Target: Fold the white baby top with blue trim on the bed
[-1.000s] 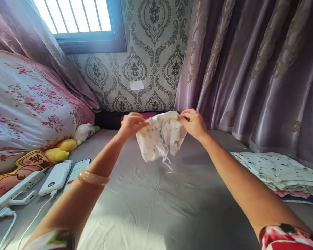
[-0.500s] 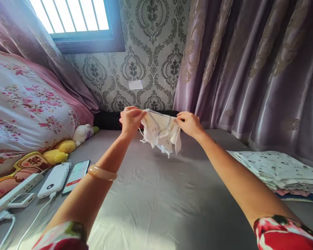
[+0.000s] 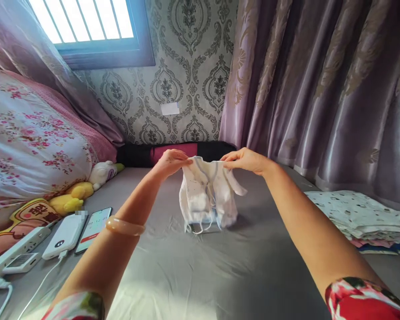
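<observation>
A small white baby shirt (image 3: 200,191) with grey neckline trim and thin ties hangs between my hands over the grey bed sheet (image 3: 186,262). My left hand (image 3: 171,162) pinches its left shoulder, the thumb on the near side. Its right shoulder is gripped between the thumb and fingers of my right hand (image 3: 245,160). One short sleeve sticks out to the right below that hand. The front edges hang slightly apart, and the lower hem hangs close to the sheet; whether it touches I cannot tell.
On the right lies a stack of folded cloths (image 3: 366,218). To the left are a phone (image 3: 93,229), a white power bank (image 3: 65,235), a power strip (image 3: 18,251) with cables, and plush toys (image 3: 70,198) beside floral bedding (image 3: 36,129). A dark bolster (image 3: 133,154) lines the wall.
The baby shirt has swung from bunched and lifted to hanging open and longer, its front showing. Both hands are slightly lower, still holding the shoulders. The view has shifted a little.
</observation>
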The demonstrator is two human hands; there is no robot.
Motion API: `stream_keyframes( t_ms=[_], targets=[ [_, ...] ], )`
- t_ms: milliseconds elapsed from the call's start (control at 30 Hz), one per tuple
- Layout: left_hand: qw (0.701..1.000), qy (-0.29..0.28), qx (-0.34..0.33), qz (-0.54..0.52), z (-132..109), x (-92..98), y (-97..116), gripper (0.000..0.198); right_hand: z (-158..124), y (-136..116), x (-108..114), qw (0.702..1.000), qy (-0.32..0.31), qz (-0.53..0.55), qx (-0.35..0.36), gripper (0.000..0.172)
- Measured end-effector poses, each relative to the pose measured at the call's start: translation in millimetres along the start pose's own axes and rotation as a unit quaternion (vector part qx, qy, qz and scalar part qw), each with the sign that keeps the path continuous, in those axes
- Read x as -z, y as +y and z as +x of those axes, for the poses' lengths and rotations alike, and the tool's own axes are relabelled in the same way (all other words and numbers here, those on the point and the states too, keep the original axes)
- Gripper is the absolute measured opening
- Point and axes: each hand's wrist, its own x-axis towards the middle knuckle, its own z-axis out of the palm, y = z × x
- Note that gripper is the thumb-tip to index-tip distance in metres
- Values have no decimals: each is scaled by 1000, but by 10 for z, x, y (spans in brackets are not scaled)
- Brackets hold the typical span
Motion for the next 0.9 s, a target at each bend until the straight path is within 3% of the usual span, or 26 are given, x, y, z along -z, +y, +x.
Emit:
stream_keyframes(
  t_ms=[67, 133, 233, 367, 467, 633, 733, 900],
  targets=[
    [988, -119, 10, -96, -50, 47, 102, 31, -63, -21, 52, 993, -94, 74, 13, 37],
    [976, -175, 36, -121, -79, 80, 177, 32, -91, -33, 86, 992, -76, 100, 1, 40],
    [980, -165, 65, -88, -76, 70, 205, 28, -84, -34, 95, 995, -26, 94, -3, 37],
    [973, -191, 44, -120, -54, 24, 153, 27, -68, -35, 78, 994, -65, 93, 6, 33],
    [977, -162, 73, -117, -52, 25, 117, 25, -81, -66, 76, 998, -21, 57, -26, 28],
    [960, -146, 114, -211, -43, 42, 96, 35, -111, -112, 92, 989, -77, 129, 5, 41],
    [964, -95, 143, -202, -2, 0, 35, 39, -21, 10, 50, 991, -15, 135, -2, 44],
    [983, -8, 76, -166, 72, -113, -103, 41, 181, 314, -100, 994, 107, 22, 22, 37]
  ],
)
